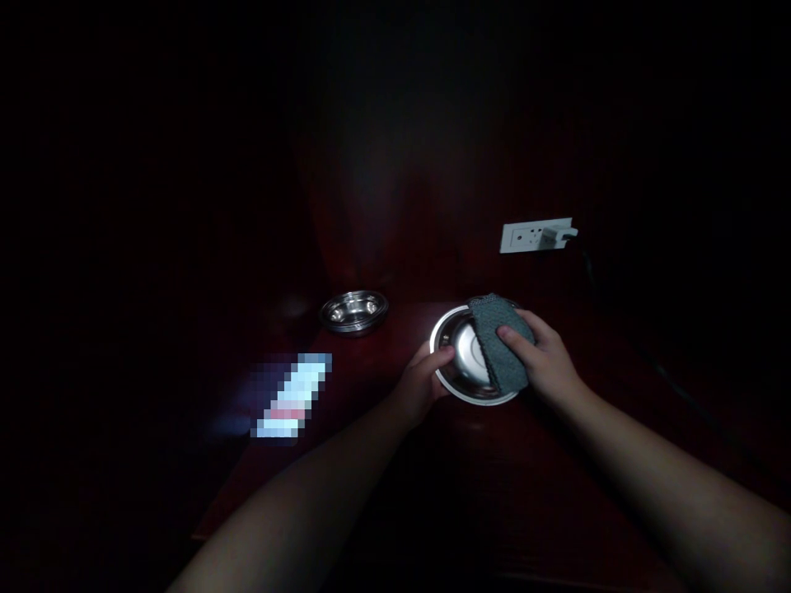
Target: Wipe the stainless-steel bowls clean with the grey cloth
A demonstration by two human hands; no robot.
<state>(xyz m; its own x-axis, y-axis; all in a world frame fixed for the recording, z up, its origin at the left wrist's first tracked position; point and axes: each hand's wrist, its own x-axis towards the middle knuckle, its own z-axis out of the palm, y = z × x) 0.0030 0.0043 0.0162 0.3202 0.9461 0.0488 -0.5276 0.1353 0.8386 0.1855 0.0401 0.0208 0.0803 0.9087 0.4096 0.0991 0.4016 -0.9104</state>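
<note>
A shiny metal bowl [465,362] is held up, tilted toward me, above the dark red tabletop. My left hand [426,379] grips its left rim, thumb inside and fingers underneath. On the right side, my right hand [544,350] is closed on a grey-green cloth [503,346], which is folded over the bowl's right rim. The thumb presses the cloth from the inner side; the other fingers of that hand are mostly hidden behind. Farther back on the left, other metal bowls [353,313] sit nested in a low stack, apart from both hands.
A lit, pixelated rectangle [293,399] lies at the left of the dark red table [383,371]. On the back wall is a white socket plate [522,237] with a plug [556,237] in it. A dark cable runs down the right side. Surroundings are very dark.
</note>
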